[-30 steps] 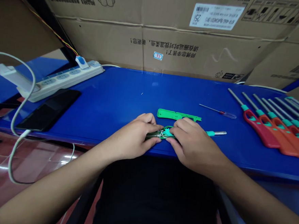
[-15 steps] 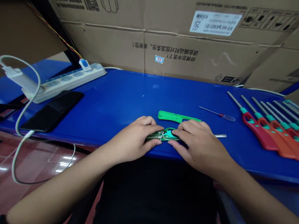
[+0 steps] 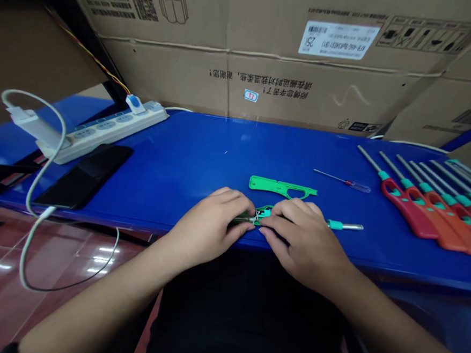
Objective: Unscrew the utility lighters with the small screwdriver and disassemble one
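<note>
Near the table's front edge lies an opened green lighter (image 3: 262,214) with a long metal nozzle, its inner parts and a thin white wire showing. My left hand (image 3: 218,221) grips its handle end, thumb and fingers closed round it. My right hand (image 3: 300,227) pinches the lighter about its teal trigger part, and the teal collar and metal tube stick out beyond that hand. Much of the lighter's body is covered by my fingers. Just behind my hands rests the loose green half shell (image 3: 270,185), lying flat.
A small screwdriver (image 3: 356,185) with a clear handle lies right of the shell. Several red and orange lighters (image 3: 430,214) are lined up at the right. To the left are a black phone (image 3: 84,176) and a white power strip (image 3: 112,130). A cardboard box (image 3: 186,76) stands behind.
My right hand has shifted slightly left and down along the lighter. More of the teal collar and metal tube now shows, and the half shell is less covered.
</note>
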Demonstrator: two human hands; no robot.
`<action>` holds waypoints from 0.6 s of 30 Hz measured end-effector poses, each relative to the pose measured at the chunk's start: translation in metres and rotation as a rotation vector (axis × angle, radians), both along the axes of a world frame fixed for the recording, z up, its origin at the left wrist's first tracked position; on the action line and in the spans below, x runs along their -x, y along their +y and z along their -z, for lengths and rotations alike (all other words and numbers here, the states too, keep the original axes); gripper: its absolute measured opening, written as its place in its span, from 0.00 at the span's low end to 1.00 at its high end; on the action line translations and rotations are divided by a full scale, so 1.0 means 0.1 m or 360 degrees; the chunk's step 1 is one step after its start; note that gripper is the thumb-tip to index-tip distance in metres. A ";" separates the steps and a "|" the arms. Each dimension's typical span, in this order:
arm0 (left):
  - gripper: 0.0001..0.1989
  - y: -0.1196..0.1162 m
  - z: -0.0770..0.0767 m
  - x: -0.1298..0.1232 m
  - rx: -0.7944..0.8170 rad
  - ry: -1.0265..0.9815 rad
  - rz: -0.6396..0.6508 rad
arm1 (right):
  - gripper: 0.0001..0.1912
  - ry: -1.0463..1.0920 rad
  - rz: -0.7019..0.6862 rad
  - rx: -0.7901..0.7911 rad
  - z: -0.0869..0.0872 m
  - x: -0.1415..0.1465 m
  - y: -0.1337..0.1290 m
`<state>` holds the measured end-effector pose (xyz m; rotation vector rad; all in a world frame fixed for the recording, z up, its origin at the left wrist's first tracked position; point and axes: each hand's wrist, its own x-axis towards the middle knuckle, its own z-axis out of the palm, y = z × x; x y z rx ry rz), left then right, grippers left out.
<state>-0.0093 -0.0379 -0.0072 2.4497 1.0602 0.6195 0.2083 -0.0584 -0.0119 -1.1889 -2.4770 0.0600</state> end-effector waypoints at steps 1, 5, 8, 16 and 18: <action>0.05 0.00 0.00 -0.01 -0.0003 0.0006 0.0007 | 0.10 0.0011 0.0010 0.0021 0.00 0.01 0.01; 0.09 -0.02 -0.03 -0.03 0.0012 0.0019 0.0037 | 0.06 0.0085 0.0060 0.0037 0.01 0.02 0.00; 0.11 -0.02 -0.03 -0.03 0.0040 0.0031 0.0037 | 0.04 0.0208 0.0156 -0.0030 0.03 -0.05 -0.04; 0.14 0.00 -0.03 -0.03 0.0087 0.0070 0.0064 | 0.07 0.0141 0.0249 -0.0124 0.05 -0.28 -0.18; 0.14 0.00 -0.04 -0.04 0.0115 0.0087 0.0069 | 0.08 0.0136 0.0242 -0.0113 0.05 -0.28 -0.19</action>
